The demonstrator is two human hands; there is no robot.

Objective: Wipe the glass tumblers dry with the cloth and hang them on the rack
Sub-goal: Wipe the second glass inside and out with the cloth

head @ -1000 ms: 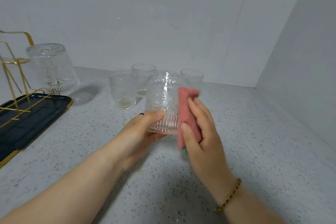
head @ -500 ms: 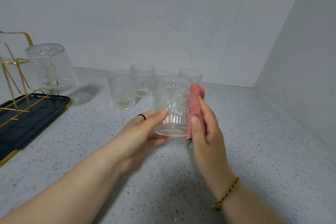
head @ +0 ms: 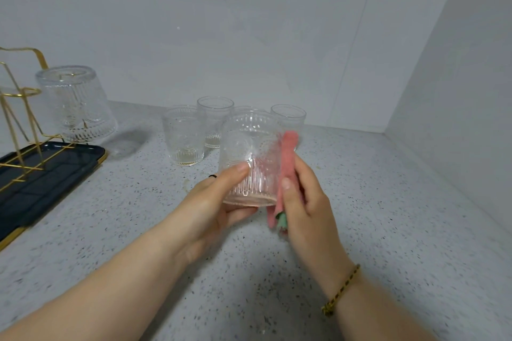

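Since the earlier frame, the held tumbler has tipped slightly leftward. Its long axis is near vertical, mouth up, above the desk. The left grip clasps its ribbed lower wall. The right grip pinches the pink cloth against its right side.

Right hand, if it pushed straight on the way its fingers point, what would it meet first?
The right hand would likely meet the rightmost back tumbler, just past its cloth; depth is unclear.
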